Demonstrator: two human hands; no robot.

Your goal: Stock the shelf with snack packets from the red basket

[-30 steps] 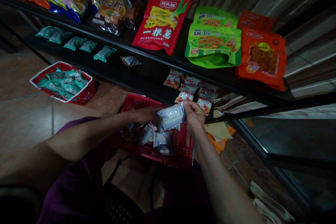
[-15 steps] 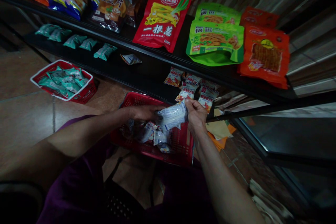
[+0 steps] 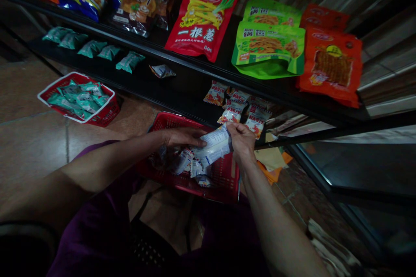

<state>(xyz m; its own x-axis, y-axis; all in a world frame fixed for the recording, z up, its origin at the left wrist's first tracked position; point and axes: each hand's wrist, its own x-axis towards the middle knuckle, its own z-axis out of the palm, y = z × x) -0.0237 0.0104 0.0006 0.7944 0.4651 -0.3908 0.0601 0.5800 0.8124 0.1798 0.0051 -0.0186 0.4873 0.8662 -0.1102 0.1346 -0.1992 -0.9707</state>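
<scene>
Reaching over the red basket, the left hand has its grip pinching one end of a white packet, which slants toward that basket's far right corner, where the right hand pinches the other, near red-and-white packets on the lower shelf.

The left hand and right hand hold a white snack packet by opposite ends above a red plastic basket. Teal packets lie on the lower shelf.
</scene>
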